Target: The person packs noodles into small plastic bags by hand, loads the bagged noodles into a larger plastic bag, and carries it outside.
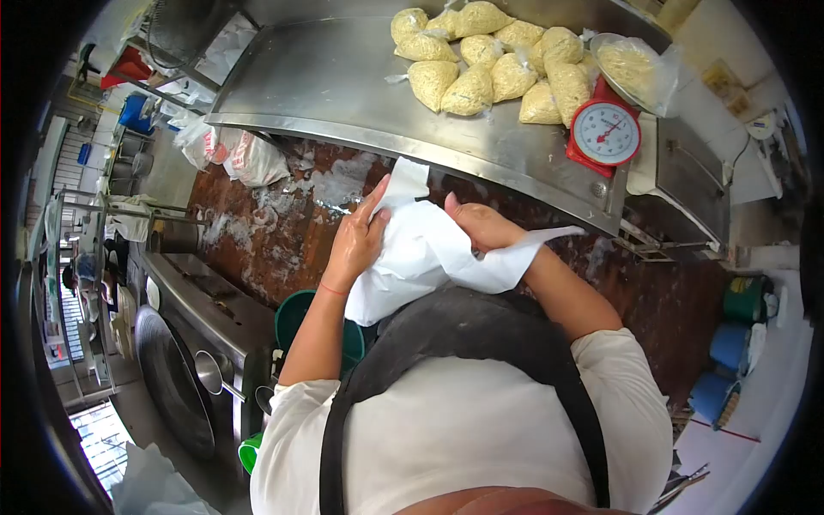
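A white cloth [416,249], thin and crumpled, hangs in front of my apron [472,322] between my two hands. My left hand [359,240] grips its left side, fingers pointing up and thumb against the fabric. One flap of it sticks up above the fingers. On the other side, my right hand [485,225] has its thumb up and its fingers partly hidden in the folds. A loose corner trails over the right wrist. Whether the material is cloth or thick paper is hard to tell.
Ahead is a steel table [326,77] with several filled plastic bags [468,90], a red dial scale [605,133] and a bagged plate [631,73] on top. The red-brown floor [257,223] looks wet and foamy. A green bucket [296,313] and a wok [172,378] are left.
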Action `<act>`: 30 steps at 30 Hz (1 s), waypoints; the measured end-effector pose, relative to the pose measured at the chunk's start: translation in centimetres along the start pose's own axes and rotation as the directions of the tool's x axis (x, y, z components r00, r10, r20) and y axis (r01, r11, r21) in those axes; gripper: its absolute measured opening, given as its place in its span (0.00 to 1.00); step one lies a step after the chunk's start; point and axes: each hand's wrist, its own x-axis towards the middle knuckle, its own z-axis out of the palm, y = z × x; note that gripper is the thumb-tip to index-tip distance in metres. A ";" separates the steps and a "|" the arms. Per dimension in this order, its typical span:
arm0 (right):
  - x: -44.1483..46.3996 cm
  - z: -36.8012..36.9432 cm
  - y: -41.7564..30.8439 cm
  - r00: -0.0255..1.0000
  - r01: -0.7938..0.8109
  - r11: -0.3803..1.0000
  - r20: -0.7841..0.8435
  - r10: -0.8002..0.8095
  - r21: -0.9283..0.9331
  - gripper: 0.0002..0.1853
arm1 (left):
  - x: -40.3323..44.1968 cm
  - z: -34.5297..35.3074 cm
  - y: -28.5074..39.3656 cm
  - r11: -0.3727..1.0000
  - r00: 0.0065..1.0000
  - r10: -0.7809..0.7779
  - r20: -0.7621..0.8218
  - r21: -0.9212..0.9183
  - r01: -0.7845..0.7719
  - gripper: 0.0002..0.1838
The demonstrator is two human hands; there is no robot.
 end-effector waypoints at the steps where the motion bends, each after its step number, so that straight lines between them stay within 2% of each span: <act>1: 0.5 0.4 -1.0 0.997 -0.057 0.981 -0.037 0.065 0.184 0.32 | 1.2 -0.3 -0.6 1.000 0.999 0.002 0.035 0.026 -0.003 0.24; 2: 0.8 1.1 -3.6 0.994 -0.087 0.984 -0.049 0.096 0.154 0.26 | 2.5 -0.8 -1.2 0.999 0.998 0.004 0.066 0.051 -0.007 0.25; 4: 3.6 -0.5 -4.9 0.993 -0.074 0.990 0.083 0.084 -0.121 0.23 | 5.0 -1.8 -2.5 0.995 0.994 0.008 0.112 0.096 -0.019 0.26; 6: 6.2 -1.0 -6.6 0.985 -0.033 0.967 0.155 0.074 -0.253 0.18 | 7.7 -2.7 -3.8 0.992 0.994 0.029 0.101 0.119 -0.041 0.25; 9: 9.9 -1.6 -8.6 0.998 0.058 0.971 0.037 -0.051 -0.231 0.16 | 11.5 -4.0 -5.5 0.989 0.992 0.033 0.118 0.140 -0.050 0.24; 11: 11.2 -1.8 -11.7 0.955 -0.181 0.933 -0.281 0.091 -0.311 0.22 | 13.7 -4.4 -7.5 0.983 0.989 0.097 0.115 0.145 -0.113 0.25; 12: 11.1 -0.4 -13.9 0.970 -0.135 0.988 -0.215 0.118 -0.069 0.25 | 14.7 -4.5 -8.4 0.980 0.990 0.071 0.125 0.179 -0.092 0.26; 14: 12.5 -0.4 -14.5 0.973 -0.126 0.987 -0.180 0.142 0.097 0.29 | 16.2 -4.8 -8.9 0.968 0.988 0.033 0.150 0.242 -0.069 0.26; 15: 13.9 -1.6 -13.7 0.964 -0.155 0.988 -0.217 0.153 0.008 0.30 | 16.9 -5.1 -8.9 0.959 0.988 0.016 0.156 0.277 -0.059 0.26; 16: 15.1 -2.7 -13.2 0.954 -0.185 0.979 -0.254 0.158 -0.084 0.31 | 17.5 -5.2 -9.5 0.975 0.987 -0.031 0.155 0.223 -0.004 0.26; 19: 16.4 -3.2 -16.3 0.974 -0.224 0.971 0.008 0.225 -0.080 0.25 | 18.5 -5.7 -8.7 0.938 0.988 -0.060 0.139 0.348 0.008 0.24; 20: 18.9 -5.8 -12.6 0.984 0.018 1.000 0.175 -0.022 0.021 0.19 | 18.4 -5.6 -8.7 0.934 0.992 -0.080 0.099 0.355 0.040 0.21; 23: 20.0 -5.1 -14.9 0.910 -0.087 0.996 0.404 0.090 -0.027 0.18 | 18.0 -6.0 -9.6 0.900 0.987 -0.147 -0.059 0.407 0.158 0.13; 24: 21.2 -5.7 -15.4 0.871 0.244 0.920 0.487 -0.069 -0.306 0.18 | 17.7 -6.2 -10.5 0.878 0.979 -0.165 -0.117 0.435 0.200 0.11; 25: 22.4 -6.5 -15.7 0.773 0.553 0.672 0.604 -0.193 -0.493 0.19 | 17.2 -6.7 -11.4 0.854 0.968 -0.184 -0.174 0.460 0.245 0.10; 26: 23.6 -6.5 -15.7 0.632 0.771 0.304 0.730 -0.258 -0.560 0.19 | 16.7 -7.4 -11.6 0.825 0.945 -0.211 -0.251 0.473 0.310 0.08; 27: 23.6 -4.2 -16.2 0.863 0.495 0.527 0.463 -0.204 -0.691 0.18 | 15.8 -8.3 -11.9 0.803 0.929 -0.215 -0.300 0.486 0.343 0.08; 28: 25.2 -4.2 -16.0 0.901 0.306 0.722 0.433 -0.010 -0.620 0.17 | 14.9 -9.2 -12.2 0.784 0.912 -0.218 -0.348 0.493 0.376 0.08; 29: 26.9 -4.3 -16.0 0.886 0.071 0.838 0.420 0.196 -0.541 0.17 | 14.1 -10.1 -12.6 0.768 0.892 -0.213 -0.398 0.496 0.404 0.08; 30: 26.9 -3.0 -18.2 0.917 -0.053 0.843 0.307 0.254 -0.536 0.17 | 13.3 -10.9 -13.1 0.746 0.871 -0.204 -0.447 0.504 0.434 0.08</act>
